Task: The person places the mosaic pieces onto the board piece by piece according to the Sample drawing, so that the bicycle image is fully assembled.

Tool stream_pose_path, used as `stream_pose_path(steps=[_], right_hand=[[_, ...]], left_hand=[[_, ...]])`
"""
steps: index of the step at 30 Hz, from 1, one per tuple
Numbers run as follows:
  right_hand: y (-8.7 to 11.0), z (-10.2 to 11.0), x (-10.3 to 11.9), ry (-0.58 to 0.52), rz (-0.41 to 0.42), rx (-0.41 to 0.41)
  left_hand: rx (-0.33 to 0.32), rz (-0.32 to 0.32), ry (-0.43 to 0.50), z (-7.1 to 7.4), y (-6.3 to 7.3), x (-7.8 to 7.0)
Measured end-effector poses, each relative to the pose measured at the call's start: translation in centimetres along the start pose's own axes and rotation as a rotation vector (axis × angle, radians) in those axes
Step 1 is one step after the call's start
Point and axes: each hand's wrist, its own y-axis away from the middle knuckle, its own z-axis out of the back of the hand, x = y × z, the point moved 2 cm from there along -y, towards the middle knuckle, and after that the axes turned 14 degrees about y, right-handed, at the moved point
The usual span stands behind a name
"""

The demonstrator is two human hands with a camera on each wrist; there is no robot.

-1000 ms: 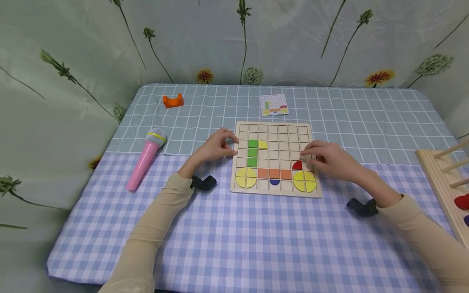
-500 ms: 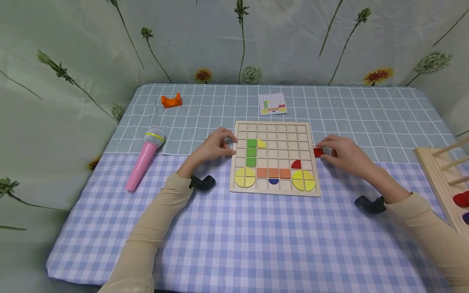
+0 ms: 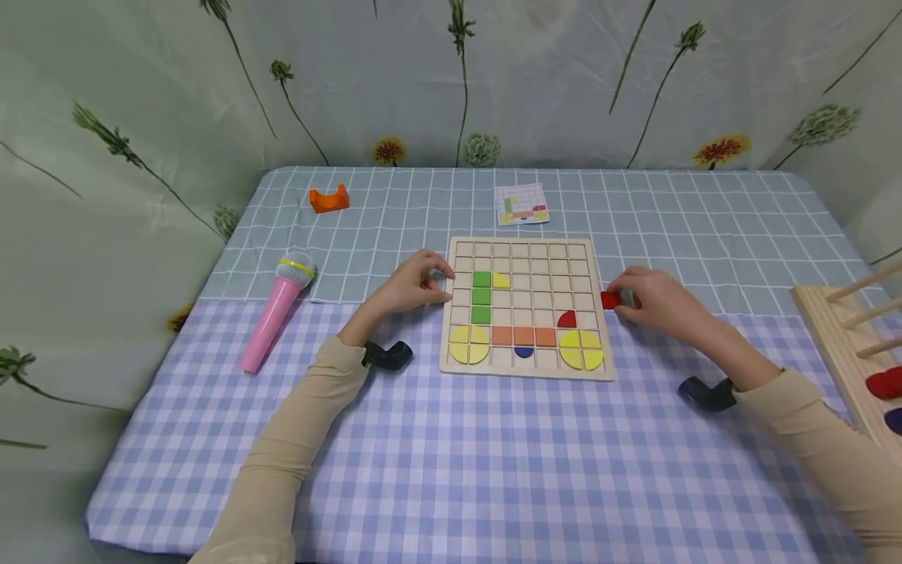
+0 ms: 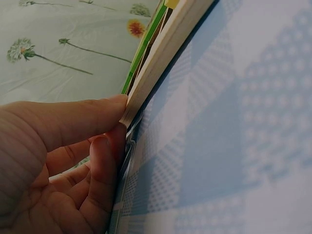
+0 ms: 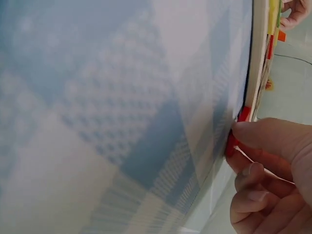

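A wooden grid board lies on the table, bearing green square tiles, orange square tiles, a blue half-round tile, a red quarter-round tile and yellow rounded tiles. At the board's left edge, my left hand touches the rim with thumb and fingertips. Just off the right edge, my right hand pinches a red tile between thumb and index finger. The right wrist view shows that red tile close beside the board's side, partly covered by the thumb.
A picture card with a coloured grid lies behind the board. Left of it are a pink toy microphone and an orange curved block. At the far right stands a wooden rack with pegs and red and blue pieces.
My right hand has moved from over the board's right side out past its right edge, where it now holds the red tile. The left hand stays at the left edge.
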Motion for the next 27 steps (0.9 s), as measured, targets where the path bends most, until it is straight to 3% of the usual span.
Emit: stream_pose_path(steps=[6,13,27], right_hand=[[0.4,0.3,-0.1,0.003,-0.002,0.038],[1.5,1.2,0.3,-0.006,-0.024,-0.013],[1.6,0.7,2.4,-0.011,0.029,0.009]], left_hand=[[0.004,0.000,0.001,-0.1,0.2,0.2],[0.010,-0.003,0.008,0.0,0.0,0.0],[0.010,0.005,0.002,0.0,0.1,-0.1]])
